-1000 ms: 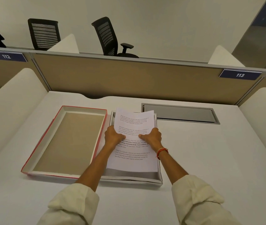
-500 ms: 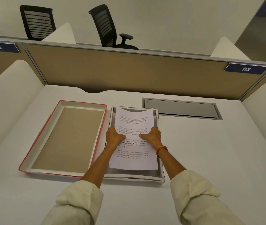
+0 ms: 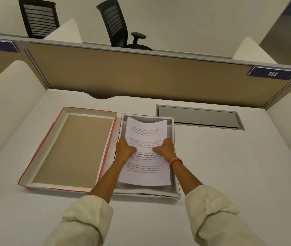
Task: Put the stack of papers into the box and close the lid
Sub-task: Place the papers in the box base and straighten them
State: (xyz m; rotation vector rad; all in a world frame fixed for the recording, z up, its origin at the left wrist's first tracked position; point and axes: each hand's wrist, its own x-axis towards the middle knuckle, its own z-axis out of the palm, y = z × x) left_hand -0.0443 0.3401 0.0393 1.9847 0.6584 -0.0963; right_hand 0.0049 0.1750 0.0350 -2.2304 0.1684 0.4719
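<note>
White cubicle desk (image 3: pixel 212 174), and from my remote seat I'm seeing left hand (image 3: pixel 125 148) and right hand (image 3: pixel 166 148) each pinching a side edge of the paper stack (image 3: pixel 146 132), keeping it square inside the grey box (image 3: pixel 176 190), with the red-edged lid (image 3: pixel 39 148) open-side up just left of my left hand, handy for closing.

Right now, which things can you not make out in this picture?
- Head view: fingertips of left hand and right hand, curled under the papers.
- Box floor, covered by the papers.
- Printed text: too small.
- Lid outer face: turned down.
- Chair seats: behind the partition.
</note>
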